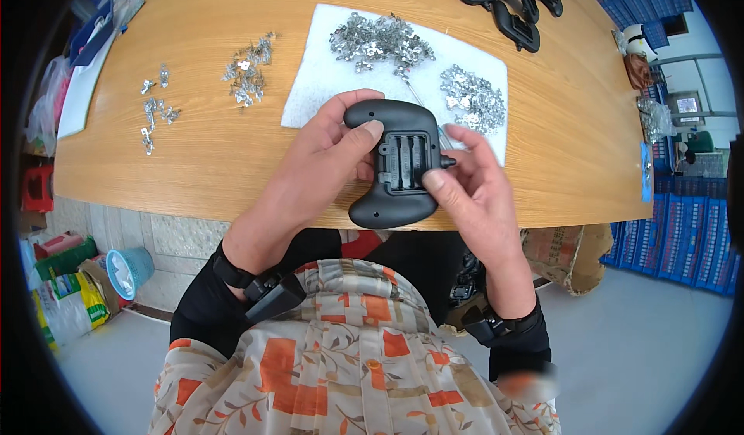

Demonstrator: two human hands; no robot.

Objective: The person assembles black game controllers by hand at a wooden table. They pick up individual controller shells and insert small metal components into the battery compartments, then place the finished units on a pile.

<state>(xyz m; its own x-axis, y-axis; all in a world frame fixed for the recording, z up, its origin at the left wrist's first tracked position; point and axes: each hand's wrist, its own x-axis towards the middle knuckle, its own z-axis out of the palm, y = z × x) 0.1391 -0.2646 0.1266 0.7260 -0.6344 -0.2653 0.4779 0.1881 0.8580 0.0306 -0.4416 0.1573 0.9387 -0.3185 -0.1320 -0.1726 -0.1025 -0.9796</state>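
A black game controller (422, 117) is held up over the table's near edge, its back with an uncovered battery compartment facing me. My left hand (329, 148) is closed round its left side, the thumb on the upper grip and fingers behind. At the right side my right hand (480, 191) is closed too, its thumb on the edge by the compartment, next to a short black stub. A thin metal shaft (413, 92) shows beyond the controller, and a bluish handle lies near my right fingers; whether those fingers hold it is hidden.
Small metal battery contacts (376, 39) lie heaped on a white foam sheet (306, 98), with a second pile (473, 98) on its right. Looser contacts (248, 70) lie on the wooden table (194, 163) to the left. More black controllers (515, 28) stand at the far right.
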